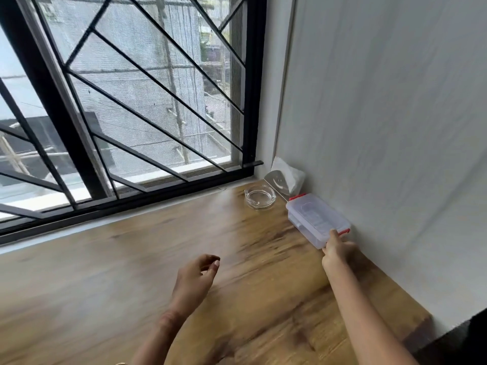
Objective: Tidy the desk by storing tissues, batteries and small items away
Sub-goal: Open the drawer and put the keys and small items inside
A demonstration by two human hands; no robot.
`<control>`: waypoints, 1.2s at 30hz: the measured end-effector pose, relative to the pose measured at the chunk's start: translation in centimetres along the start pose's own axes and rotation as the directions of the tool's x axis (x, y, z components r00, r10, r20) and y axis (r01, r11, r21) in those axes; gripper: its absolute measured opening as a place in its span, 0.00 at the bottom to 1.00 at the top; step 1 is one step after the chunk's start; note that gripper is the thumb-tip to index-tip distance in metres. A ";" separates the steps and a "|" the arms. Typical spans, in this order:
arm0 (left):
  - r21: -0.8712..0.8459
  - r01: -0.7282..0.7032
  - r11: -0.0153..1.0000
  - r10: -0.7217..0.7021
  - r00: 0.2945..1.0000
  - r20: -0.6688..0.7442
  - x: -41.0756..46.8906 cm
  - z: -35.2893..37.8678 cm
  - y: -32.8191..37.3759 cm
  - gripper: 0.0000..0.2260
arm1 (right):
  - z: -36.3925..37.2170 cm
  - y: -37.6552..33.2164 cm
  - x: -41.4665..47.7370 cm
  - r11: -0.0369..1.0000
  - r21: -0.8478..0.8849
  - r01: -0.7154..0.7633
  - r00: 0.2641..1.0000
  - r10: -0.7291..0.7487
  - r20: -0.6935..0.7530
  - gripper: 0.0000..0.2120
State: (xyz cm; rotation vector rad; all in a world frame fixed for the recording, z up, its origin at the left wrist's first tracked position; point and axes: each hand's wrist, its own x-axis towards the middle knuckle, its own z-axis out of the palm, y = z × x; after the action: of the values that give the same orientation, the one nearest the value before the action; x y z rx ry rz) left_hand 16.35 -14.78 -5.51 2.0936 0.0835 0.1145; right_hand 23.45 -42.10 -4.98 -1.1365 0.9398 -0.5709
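A clear plastic storage box (315, 218) with red clasps lies against the wall at the desk's right side, its lid closed. My right hand (338, 250) grips the box's near end. Behind the box, in the corner, stands a tissue pack (292, 176) in a shiny metal holder (276, 184). My left hand (196, 279) hovers over the middle of the wooden desk (131, 272) with its fingers loosely curled, holding nothing.
A clear glass ashtray (259, 197) sits near the corner, left of the box. A window with a black metal grille (118, 101) runs along the desk's far edge. A pale wall (395, 127) bounds the right side. The desk's right end drops off near the bottom right.
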 end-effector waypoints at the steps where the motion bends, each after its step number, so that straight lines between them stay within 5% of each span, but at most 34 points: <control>1: 0.001 0.002 1.000 -0.002 1.000 0.001 -0.2 -0.1 0.0 0.08 | -0.1 -0.3 -0.7 0.999 -0.027 0.025 0.999 -0.026 -0.027 0.17; 4: 0.012 0.011 1.000 -0.011 1.000 -0.015 -1.2 -0.6 0.1 0.08 | -0.4 0.1 -2.0 0.985 -0.079 0.154 0.984 -0.160 -0.083 0.25; 8: 0.032 0.028 0.999 -0.026 0.998 -0.050 -2.7 -1.6 0.0 0.08 | -0.2 1.2 -3.4 0.908 -0.170 0.383 0.913 -0.400 -0.082 0.19; 14: 0.016 0.078 0.997 -0.076 0.990 -0.120 -6.0 -4.4 -1.2 0.08 | 0.9 3.6 -8.7 0.764 -0.167 0.624 0.779 -0.589 0.216 0.14; 27: -0.019 0.130 0.991 -0.130 0.949 -0.288 -17.5 -15.4 -6.1 0.08 | -1.7 9.8 -27.5 0.770 0.012 0.638 0.588 -0.497 0.638 0.08; 36: -0.144 0.205 0.968 -0.249 0.847 -0.469 -33.7 -24.7 -11.4 0.09 | -9.9 16.0 -42.7 0.810 -0.007 0.587 0.461 -0.327 0.825 0.06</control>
State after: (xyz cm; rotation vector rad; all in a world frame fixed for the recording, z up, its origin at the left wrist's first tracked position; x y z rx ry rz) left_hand -20.18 8.56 -4.68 1.9058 0.6197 0.4909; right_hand -7.96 -7.71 -6.97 -1.7409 -0.1292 -0.2712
